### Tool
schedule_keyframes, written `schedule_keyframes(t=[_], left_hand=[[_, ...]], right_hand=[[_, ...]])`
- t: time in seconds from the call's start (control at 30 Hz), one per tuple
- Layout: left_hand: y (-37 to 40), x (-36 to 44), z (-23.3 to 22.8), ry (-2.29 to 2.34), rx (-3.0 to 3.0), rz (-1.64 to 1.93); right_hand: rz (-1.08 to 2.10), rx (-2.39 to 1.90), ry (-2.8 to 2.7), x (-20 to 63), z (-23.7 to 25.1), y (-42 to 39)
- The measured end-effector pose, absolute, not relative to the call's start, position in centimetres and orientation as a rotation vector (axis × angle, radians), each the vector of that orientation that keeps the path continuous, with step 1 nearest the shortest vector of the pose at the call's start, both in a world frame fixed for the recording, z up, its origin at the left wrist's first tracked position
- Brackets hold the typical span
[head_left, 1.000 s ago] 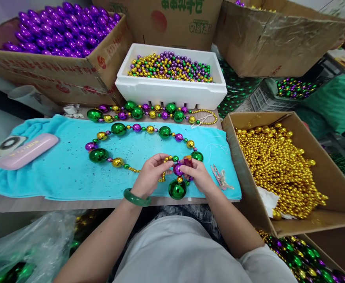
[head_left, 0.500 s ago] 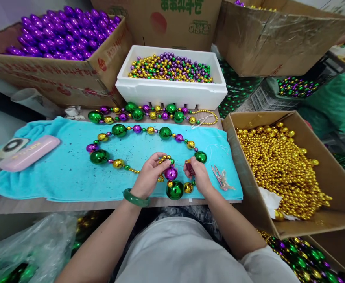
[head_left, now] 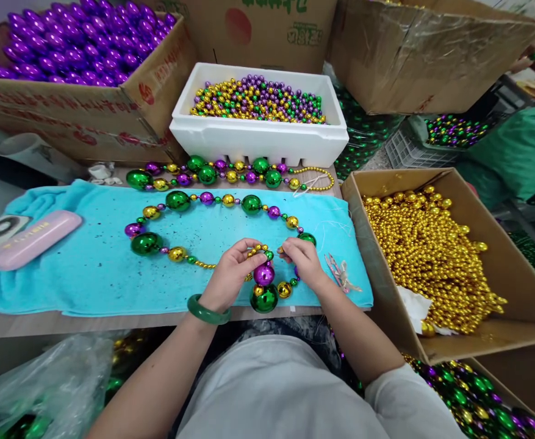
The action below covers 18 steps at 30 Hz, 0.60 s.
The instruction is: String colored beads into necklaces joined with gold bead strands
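Note:
A necklace of green, purple and gold beads (head_left: 146,244) lies in a loop on a turquoise towel (head_left: 97,268). My left hand (head_left: 236,268), with a green bangle at the wrist, is closed on one end of it. Small gold beads curl over its fingers. A purple bead (head_left: 264,275) and a large green bead (head_left: 264,299) hang just below the fingertips. Facing it across a small gap, my right hand (head_left: 300,257) is pinched closed. Something tiny shows at its fingertips, too small to name.
Another beaded strand (head_left: 207,175) lies behind the towel, before a white foam box (head_left: 258,138) of small beads. An open carton (head_left: 354,244) of gold bead strings stands at right, a carton of purple beads (head_left: 152,91) at back left. A pink case (head_left: 33,240) rests at left.
The dark red object that showed in my right hand is no longer visible. That hand has turned, its fingertips now pinched near the held beads. My left hand keeps its hold.

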State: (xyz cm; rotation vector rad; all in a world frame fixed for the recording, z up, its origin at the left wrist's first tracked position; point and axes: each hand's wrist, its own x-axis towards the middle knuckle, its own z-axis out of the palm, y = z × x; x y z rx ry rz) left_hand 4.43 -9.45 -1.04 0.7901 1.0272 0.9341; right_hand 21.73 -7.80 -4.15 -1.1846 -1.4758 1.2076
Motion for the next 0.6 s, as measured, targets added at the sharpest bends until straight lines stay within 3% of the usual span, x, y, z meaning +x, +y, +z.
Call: schedule_keyframes(t=[0.6], left_hand=[[-9.37,4.57,-1.10,1.043,0.762,0.908]], right_hand=[[0.988,-1.221,-1.689,21.77,-3.75,-7.48]])
